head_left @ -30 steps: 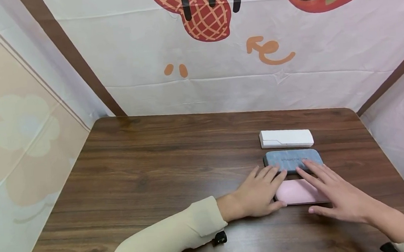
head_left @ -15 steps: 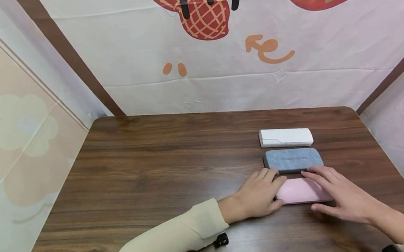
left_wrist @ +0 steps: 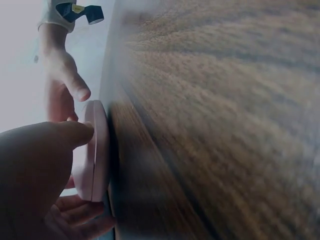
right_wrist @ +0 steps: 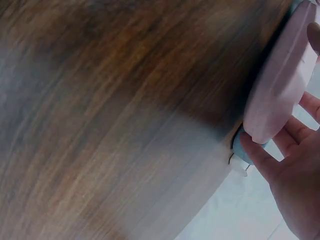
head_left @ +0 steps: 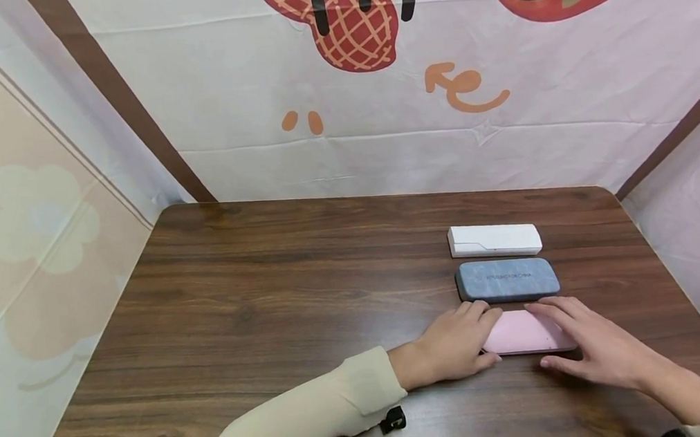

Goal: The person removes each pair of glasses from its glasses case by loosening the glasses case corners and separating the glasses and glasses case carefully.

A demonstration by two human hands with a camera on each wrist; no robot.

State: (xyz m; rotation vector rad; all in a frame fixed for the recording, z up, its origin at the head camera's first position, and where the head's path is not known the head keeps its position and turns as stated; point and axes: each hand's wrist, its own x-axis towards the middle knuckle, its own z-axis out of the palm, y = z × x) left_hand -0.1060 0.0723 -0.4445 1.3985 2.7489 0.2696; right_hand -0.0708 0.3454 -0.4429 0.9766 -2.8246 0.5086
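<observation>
A pink glasses case lies flat on the wooden table, nearest the person. My left hand holds its left end, fingers at the far side and thumb along the near edge. The left wrist view shows the left thumb against the side of the pink case, with the other fingers round its end. My right hand reaches over the right end, relaxed fingertips at the far edge and thumb apart from the near edge. Just beyond lies a blue glasses case with lettering on its lid.
A white glasses case lies behind the blue one, roughly parallel to it. The brown wooden table has rounded back corners. A printed curtain hangs right behind it, with more fabric at both sides.
Both hands' fingers have drawn back from the blue case toward the pink one. My left hand has shifted slightly right and its fingers have closed in on the pink case's left end.
</observation>
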